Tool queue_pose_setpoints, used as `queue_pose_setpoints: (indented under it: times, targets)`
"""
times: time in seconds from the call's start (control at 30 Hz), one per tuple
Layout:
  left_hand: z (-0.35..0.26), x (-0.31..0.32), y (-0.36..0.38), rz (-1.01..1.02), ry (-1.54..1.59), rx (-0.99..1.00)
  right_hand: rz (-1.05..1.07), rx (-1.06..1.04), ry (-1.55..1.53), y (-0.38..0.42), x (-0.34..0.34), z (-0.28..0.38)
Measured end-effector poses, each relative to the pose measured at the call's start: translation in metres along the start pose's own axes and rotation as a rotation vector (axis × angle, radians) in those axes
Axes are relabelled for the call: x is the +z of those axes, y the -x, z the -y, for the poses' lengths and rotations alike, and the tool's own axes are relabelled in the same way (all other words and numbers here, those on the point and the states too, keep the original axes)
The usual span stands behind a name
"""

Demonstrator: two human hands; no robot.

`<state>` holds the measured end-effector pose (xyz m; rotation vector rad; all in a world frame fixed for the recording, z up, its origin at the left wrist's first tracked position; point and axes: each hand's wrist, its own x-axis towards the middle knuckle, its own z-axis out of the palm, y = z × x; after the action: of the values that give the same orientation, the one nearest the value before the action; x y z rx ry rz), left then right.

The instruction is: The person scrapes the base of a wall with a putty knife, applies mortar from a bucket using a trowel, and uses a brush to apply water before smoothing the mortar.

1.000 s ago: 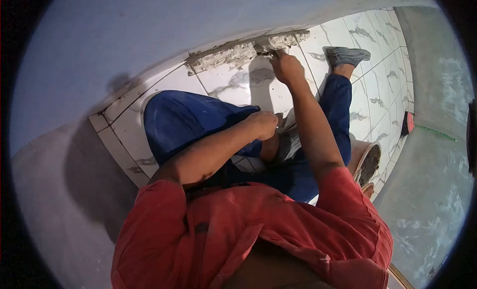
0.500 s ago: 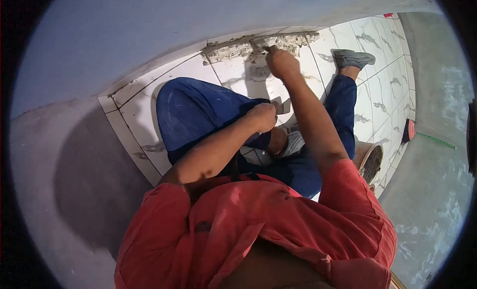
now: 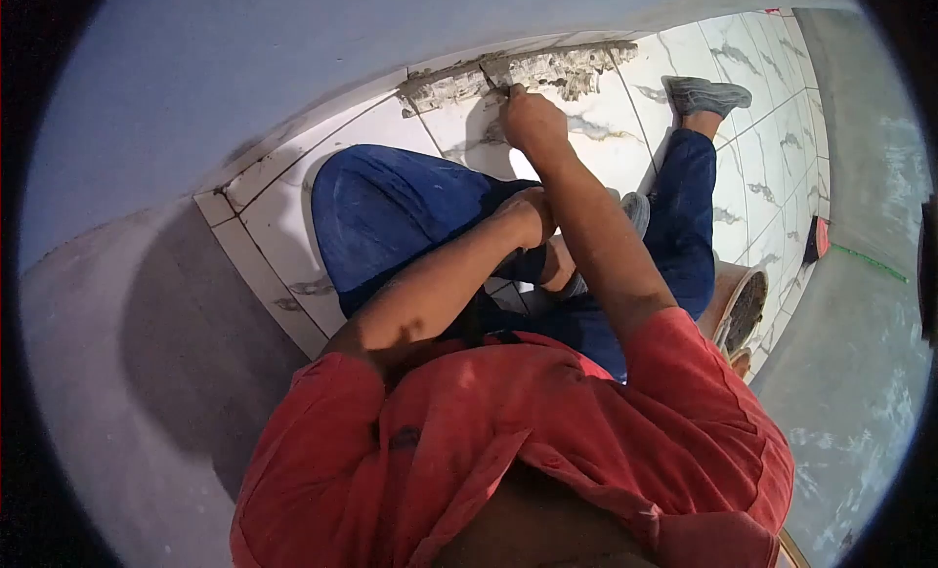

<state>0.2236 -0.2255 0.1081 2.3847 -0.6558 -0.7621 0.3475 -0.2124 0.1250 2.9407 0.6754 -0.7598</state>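
My right hand [image 3: 535, 126] is closed around a narrow putty knife [image 3: 489, 78], its dark blade against a rough strip of mortar [image 3: 454, 92] at the foot of the wall. My left hand [image 3: 528, 216] rests closed by my bent knee, partly behind my right forearm. It grips a flat-bladed scraper, whose blade the forearm now mostly or wholly hides. White marbled floor tiles [image 3: 376, 128] lie under the mortar strip, which runs along the joint between floor and wall.
A bucket [image 3: 718, 299] with a dirty inside stands right of my thigh. My outstretched foot in a grey shoe [image 3: 708, 96] lies on the tiles. Beyond, a red and black object [image 3: 817, 240] sits near a thin green strip [image 3: 870, 263]. Walls rise ahead and on both sides.
My right hand and its putty knife have shifted left along the mortar strip. My left hand has moved slightly right, under the right forearm, and its scraper blade has gone from sight.
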Motion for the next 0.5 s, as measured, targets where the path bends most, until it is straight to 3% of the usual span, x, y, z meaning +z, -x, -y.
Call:
queue_pose_setpoints:
  times: [0.1, 0.27, 0.37, 0.43, 0.5]
  targets:
    - [0.003, 0.013, -0.011, -0.021, -0.057, -0.024, 0.101, -0.060, 0.125, 0.013, -0.015, -0.009]
    - [0.004, 0.021, -0.021, 0.006, 0.059, -0.080, -0.035, -0.037, 0.057, 0.010, -0.030, -0.016]
    - [0.003, 0.005, -0.010, 0.089, -0.214, 0.097, -0.061, -0.038, 0.018, -0.006, -0.005, -0.020]
    - [-0.002, 0.001, 0.003, -0.212, 0.541, -0.277, -0.039, -0.051, 0.020, 0.005, -0.003, -0.028]
    - [-0.005, -0.008, 0.007, -0.208, 0.553, -0.297, 0.017, -0.039, 0.075, 0.009, -0.008, -0.039]
